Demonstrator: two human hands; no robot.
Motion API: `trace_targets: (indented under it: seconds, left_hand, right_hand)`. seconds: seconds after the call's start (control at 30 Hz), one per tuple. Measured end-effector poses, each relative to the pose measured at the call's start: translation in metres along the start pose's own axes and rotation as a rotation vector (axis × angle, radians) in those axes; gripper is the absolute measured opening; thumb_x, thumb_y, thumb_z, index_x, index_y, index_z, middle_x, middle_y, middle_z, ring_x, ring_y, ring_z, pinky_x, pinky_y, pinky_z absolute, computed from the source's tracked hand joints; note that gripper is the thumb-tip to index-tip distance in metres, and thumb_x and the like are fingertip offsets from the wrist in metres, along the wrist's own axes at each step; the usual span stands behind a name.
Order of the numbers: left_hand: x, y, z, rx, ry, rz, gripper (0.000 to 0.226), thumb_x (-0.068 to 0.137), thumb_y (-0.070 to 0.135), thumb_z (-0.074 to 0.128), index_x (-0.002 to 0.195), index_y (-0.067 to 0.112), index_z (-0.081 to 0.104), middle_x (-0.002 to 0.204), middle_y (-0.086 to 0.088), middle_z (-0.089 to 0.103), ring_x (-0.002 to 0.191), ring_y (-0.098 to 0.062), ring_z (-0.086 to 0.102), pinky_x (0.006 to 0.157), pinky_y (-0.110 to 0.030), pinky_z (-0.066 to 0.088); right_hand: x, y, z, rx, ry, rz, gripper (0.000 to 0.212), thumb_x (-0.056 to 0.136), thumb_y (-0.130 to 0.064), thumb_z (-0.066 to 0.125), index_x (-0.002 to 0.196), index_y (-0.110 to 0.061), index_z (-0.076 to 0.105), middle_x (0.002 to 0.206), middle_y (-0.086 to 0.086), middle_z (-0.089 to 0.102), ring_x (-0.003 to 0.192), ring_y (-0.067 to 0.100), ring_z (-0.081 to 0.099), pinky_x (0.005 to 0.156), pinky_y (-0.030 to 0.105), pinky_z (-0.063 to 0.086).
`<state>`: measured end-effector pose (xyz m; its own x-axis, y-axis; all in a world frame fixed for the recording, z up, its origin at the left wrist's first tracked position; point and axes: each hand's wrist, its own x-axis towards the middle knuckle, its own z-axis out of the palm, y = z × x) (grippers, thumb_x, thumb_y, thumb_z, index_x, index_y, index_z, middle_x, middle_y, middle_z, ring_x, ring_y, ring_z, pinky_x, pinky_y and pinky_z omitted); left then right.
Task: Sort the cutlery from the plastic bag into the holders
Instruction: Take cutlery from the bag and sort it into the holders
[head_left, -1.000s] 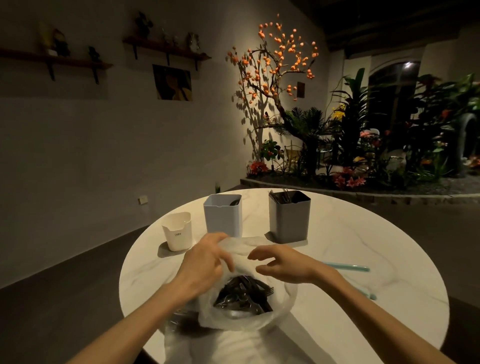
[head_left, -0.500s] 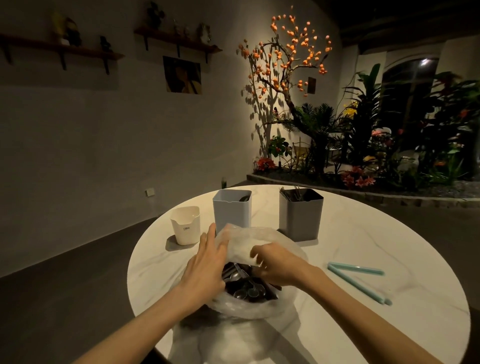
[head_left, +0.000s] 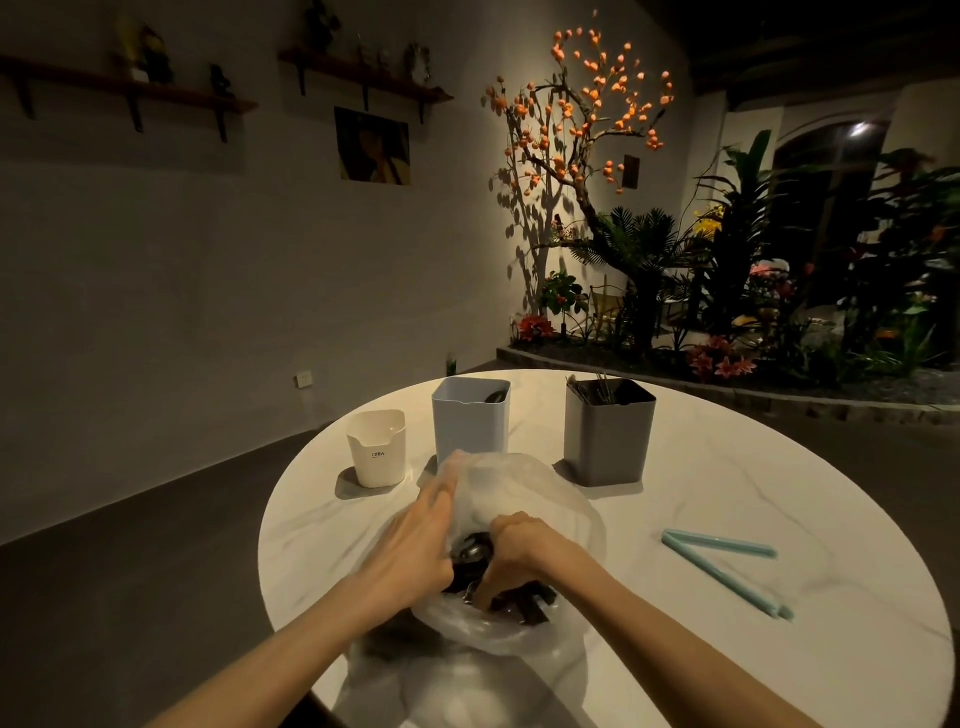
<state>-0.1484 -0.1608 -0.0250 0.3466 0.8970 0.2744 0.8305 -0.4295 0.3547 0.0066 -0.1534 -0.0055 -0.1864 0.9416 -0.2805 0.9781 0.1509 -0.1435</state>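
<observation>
A clear plastic bag (head_left: 524, 488) lies on the round white table (head_left: 727, 493) near its front edge, with dark metal cutlery (head_left: 470, 553) inside. My left hand (head_left: 415, 540) holds the bag's left rim open. My right hand (head_left: 514, 556) reaches down into the bag, fingers curled among the cutlery; what they grip is hidden. Behind the bag stand three holders: a small white one (head_left: 376, 449), a light blue one (head_left: 470, 421) with a utensil showing at its top, and a dark grey one (head_left: 608, 434) with several utensils in it.
A pale blue bag clip (head_left: 722, 569), opened in a V, lies on the table's right side. Beyond the table are a wall with shelves, a lit tree with orange fruit and a planted bed.
My right hand has gone deeper into the bag and curled among the cutlery. My left hand has stayed on the bag's rim.
</observation>
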Motion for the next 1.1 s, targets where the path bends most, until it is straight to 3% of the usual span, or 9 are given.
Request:
trace_targets:
  seconds: [0.13,0.23,0.4,0.5,0.67,0.87,1.0,1.07,1.1]
  left_hand:
    - [0.0,0.0,-0.003,-0.057,0.024,0.035,0.113,0.085,0.0,0.061,0.155,0.039,-0.02,0.152,-0.006,0.04,0.1,-0.02,0.064,0.087,-0.034,0.057]
    - [-0.002,0.002,-0.007,-0.075,0.001,0.026,0.108,0.089,0.003,0.061,0.156,0.037,-0.017,0.163,-0.002,0.023,0.131,-0.023,0.051,0.108,-0.035,0.043]
    - [-0.001,0.002,-0.01,-0.049,-0.034,-0.015,0.101,0.092,0.005,0.061,0.159,0.026,-0.011,0.169,0.0,0.004,0.15,-0.026,0.028,0.118,-0.032,0.027]
    - [0.001,0.001,-0.011,-0.052,-0.031,-0.004,0.099,0.092,0.005,0.06,0.159,0.029,-0.008,0.169,0.003,0.0,0.154,-0.025,0.018,0.122,-0.033,0.02]
    - [0.007,0.002,-0.014,-0.074,-0.013,-0.018,0.103,0.092,0.005,0.061,0.158,0.033,-0.012,0.168,0.002,0.01,0.152,-0.024,0.023,0.123,-0.037,0.022]
    - [0.015,0.019,-0.026,-0.087,0.027,-0.053,0.093,0.095,0.007,0.062,0.16,0.028,-0.001,0.151,-0.004,0.041,0.134,-0.024,0.048,0.111,-0.04,0.04]
    - [0.026,0.017,-0.039,-0.111,0.1,-0.09,0.077,0.089,0.009,0.067,0.151,0.028,0.028,0.131,-0.001,0.055,0.108,-0.019,0.057,0.088,-0.037,0.056]
    - [0.035,0.009,-0.046,-0.224,0.061,-0.14,0.061,0.085,0.009,0.07,0.14,0.027,0.049,0.129,0.005,0.058,0.108,-0.016,0.057,0.081,-0.029,0.053]
    - [0.039,0.006,-0.049,-0.358,0.028,-0.142,0.056,0.083,0.008,0.074,0.133,0.029,0.059,0.131,0.007,0.06,0.114,-0.016,0.058,0.086,-0.027,0.055]
  right_hand:
    - [0.009,-0.009,0.007,0.035,0.013,-0.008,0.066,0.072,-0.046,0.083,0.125,-0.014,0.058,0.116,0.008,0.062,0.105,0.024,0.06,0.093,0.035,0.053]
    - [0.012,-0.011,0.01,0.019,0.036,-0.025,0.065,0.072,-0.04,0.084,0.125,-0.015,0.056,0.114,0.007,0.064,0.104,0.024,0.062,0.096,0.037,0.054]
    - [0.009,-0.005,0.02,-0.111,0.162,-0.027,0.054,0.078,-0.033,0.081,0.122,-0.011,0.058,0.113,0.008,0.064,0.102,0.026,0.063,0.087,0.035,0.053]
    - [0.005,-0.006,0.018,-0.163,0.175,-0.065,0.048,0.082,-0.041,0.077,0.116,-0.011,0.062,0.112,0.009,0.066,0.101,0.029,0.064,0.085,0.036,0.051]
    - [-0.001,-0.003,0.001,-0.299,0.169,-0.137,0.031,0.095,-0.015,0.063,0.124,-0.003,0.061,0.115,0.013,0.066,0.102,0.028,0.066,0.086,0.035,0.052]
    - [-0.02,-0.002,-0.025,-0.26,0.071,-0.135,0.046,0.096,-0.007,0.055,0.14,-0.003,0.041,0.123,0.014,0.059,0.11,0.03,0.06,0.083,0.035,0.045]
    - [-0.045,0.011,-0.044,-0.201,0.067,-0.145,0.043,0.098,-0.006,0.048,0.139,-0.001,0.038,0.128,0.02,0.058,0.114,0.035,0.059,0.079,0.034,0.041]
    - [-0.058,0.02,-0.055,-0.189,0.141,-0.149,0.042,0.097,-0.003,0.044,0.139,-0.001,0.037,0.129,0.022,0.058,0.114,0.037,0.058,0.078,0.035,0.04]
    - [-0.062,0.026,-0.061,-0.175,0.172,-0.15,0.04,0.097,-0.002,0.042,0.137,-0.002,0.039,0.127,0.021,0.058,0.112,0.036,0.059,0.077,0.034,0.04]
